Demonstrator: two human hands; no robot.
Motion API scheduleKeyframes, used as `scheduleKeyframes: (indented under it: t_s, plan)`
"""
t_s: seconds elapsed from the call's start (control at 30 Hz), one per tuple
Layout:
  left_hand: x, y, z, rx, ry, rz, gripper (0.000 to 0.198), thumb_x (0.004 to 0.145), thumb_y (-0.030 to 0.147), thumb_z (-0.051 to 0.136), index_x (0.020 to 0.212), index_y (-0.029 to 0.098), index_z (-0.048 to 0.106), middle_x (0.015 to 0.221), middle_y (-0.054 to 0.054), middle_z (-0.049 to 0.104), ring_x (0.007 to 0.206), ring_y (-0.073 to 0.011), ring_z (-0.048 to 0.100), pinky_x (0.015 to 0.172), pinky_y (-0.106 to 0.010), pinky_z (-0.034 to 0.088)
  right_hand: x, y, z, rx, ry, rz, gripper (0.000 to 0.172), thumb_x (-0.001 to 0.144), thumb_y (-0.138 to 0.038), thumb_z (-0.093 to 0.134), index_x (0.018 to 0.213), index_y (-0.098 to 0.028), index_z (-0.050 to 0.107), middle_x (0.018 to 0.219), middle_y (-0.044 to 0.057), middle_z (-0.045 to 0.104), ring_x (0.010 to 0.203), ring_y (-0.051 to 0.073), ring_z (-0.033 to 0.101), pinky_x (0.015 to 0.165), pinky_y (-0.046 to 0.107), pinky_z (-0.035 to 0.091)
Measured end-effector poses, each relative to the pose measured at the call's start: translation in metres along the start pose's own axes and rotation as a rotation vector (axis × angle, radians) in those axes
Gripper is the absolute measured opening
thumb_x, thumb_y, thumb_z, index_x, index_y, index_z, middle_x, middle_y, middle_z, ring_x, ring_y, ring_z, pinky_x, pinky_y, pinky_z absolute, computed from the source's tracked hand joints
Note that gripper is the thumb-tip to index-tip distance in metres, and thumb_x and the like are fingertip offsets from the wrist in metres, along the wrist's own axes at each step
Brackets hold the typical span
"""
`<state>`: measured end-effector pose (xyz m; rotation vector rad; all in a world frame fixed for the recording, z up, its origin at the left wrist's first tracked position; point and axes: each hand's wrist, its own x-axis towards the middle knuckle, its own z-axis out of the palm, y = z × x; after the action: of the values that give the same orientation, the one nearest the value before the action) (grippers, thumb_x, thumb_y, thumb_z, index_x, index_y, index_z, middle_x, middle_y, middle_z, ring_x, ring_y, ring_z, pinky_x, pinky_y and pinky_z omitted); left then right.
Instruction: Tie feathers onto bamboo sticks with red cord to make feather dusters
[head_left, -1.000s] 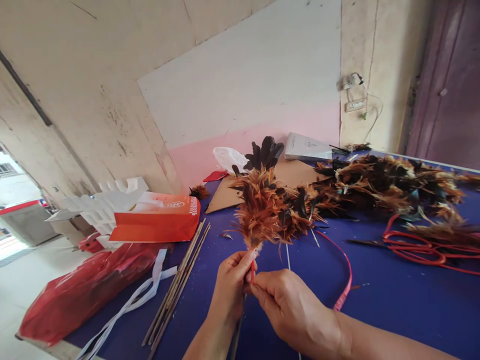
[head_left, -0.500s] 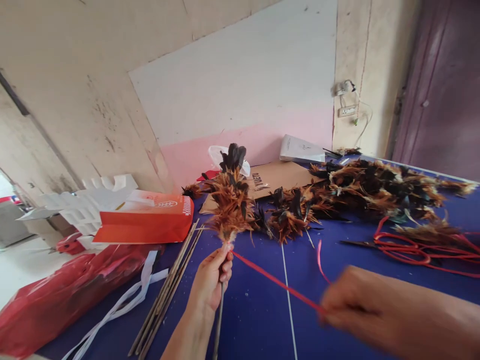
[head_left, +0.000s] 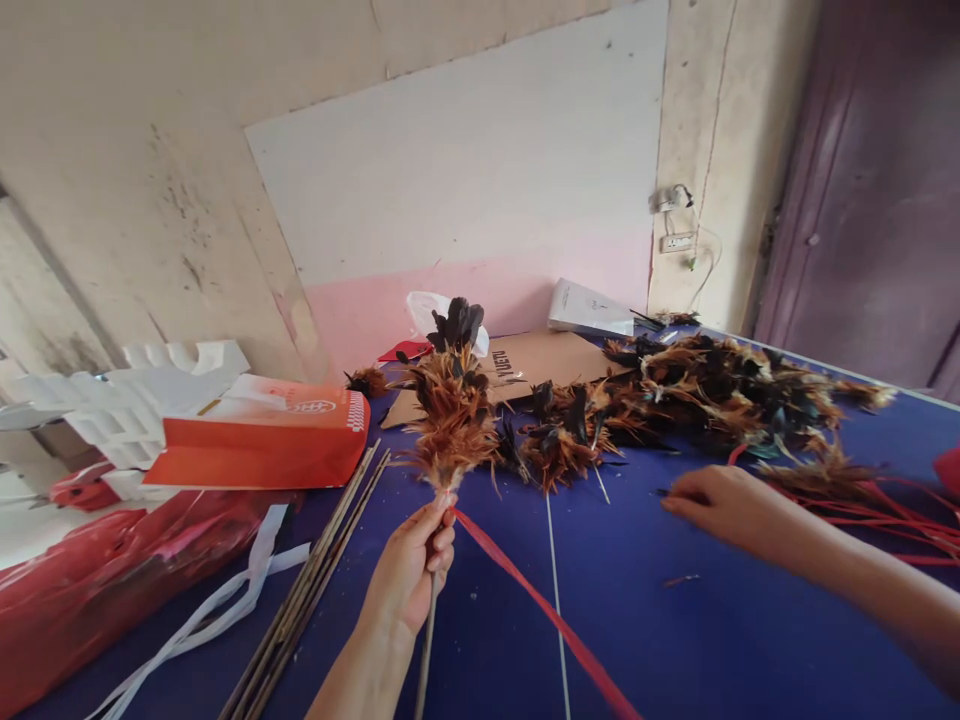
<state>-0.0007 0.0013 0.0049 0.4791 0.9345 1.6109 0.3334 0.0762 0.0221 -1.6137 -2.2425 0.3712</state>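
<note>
Feather duster (head_left: 450, 425), half-built, stands upright above the blue table (head_left: 750, 650), its thin stick clamped in the left hand (head_left: 409, 580) just under the brown and black plumes. A red ribbon (head_left: 540, 610) runs from the base of the plumes down towards the near edge. The right hand (head_left: 720, 508) is well apart from it, low over the table beside the pile of loose feathers (head_left: 735, 390); whether its fingertips pinch anything I cannot tell. Spare sticks (head_left: 315, 590) lie left of the left hand.
</note>
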Motion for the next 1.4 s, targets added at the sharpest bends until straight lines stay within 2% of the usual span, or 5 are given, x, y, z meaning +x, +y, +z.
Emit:
scheduleKeyframes:
  t_s: [0.27, 0.57, 0.7, 1.07, 1.4]
  plan:
    - [0.007, 0.000, -0.005, -0.008, 0.037, -0.019, 0.012, 0.081, 0.011, 0.053, 0.073, 0.007, 0.062, 0.059, 0.001, 0.048, 0.037, 0.0013, 0.035, 0.028, -0.007, 0.025, 0.076, -0.033, 0.055, -0.153, 0.026, 0.210, 0.024, 0.069, -0.029, 0.053, 0.085, -0.017, 0.068, 0.088, 0.013, 0.067, 0.082, 0.025, 0.062, 0.063, 0.028, 0.041]
    - [0.007, -0.002, -0.004, 0.013, 0.033, -0.047, 0.015, 0.082, 0.013, 0.053, 0.074, 0.006, 0.063, 0.059, 0.002, 0.047, 0.036, 0.0020, 0.033, 0.028, -0.008, 0.023, 0.106, 0.036, 0.002, -0.190, 0.154, 0.520, 0.035, 0.069, -0.024, 0.051, 0.094, -0.005, 0.067, 0.095, 0.025, 0.063, 0.088, 0.035, 0.061, 0.065, 0.036, 0.044]
    - [0.007, -0.002, -0.003, 0.028, 0.047, -0.047, 0.016, 0.082, 0.013, 0.052, 0.072, 0.006, 0.063, 0.058, 0.002, 0.046, 0.036, 0.0022, 0.032, 0.029, -0.008, 0.022, 0.117, 0.017, 0.007, -0.162, 0.235, 0.333, 0.032, 0.075, -0.025, 0.046, 0.100, -0.020, 0.065, 0.109, 0.013, 0.061, 0.101, 0.029, 0.056, 0.078, 0.036, 0.041]
    - [0.011, -0.003, -0.008, 0.034, 0.043, -0.045, 0.016, 0.081, 0.018, 0.055, 0.073, 0.008, 0.064, 0.058, 0.002, 0.047, 0.035, 0.0025, 0.031, 0.029, -0.008, 0.022, 0.175, -0.032, 0.049, 0.232, 0.272, 0.413, 0.045, 0.070, -0.053, 0.052, 0.084, -0.014, 0.069, 0.088, 0.017, 0.065, 0.089, 0.029, 0.060, 0.071, 0.035, 0.045]
    - [0.009, -0.003, -0.006, -0.014, 0.039, -0.021, 0.016, 0.081, 0.014, 0.054, 0.072, 0.006, 0.065, 0.060, 0.001, 0.048, 0.038, 0.0020, 0.033, 0.029, -0.008, 0.022, 0.157, -0.023, 0.047, 0.964, 0.340, 0.377, 0.013, 0.068, -0.025, 0.060, 0.075, -0.014, 0.059, 0.056, 0.002, 0.056, 0.047, 0.010, 0.048, 0.040, 0.020, 0.034]
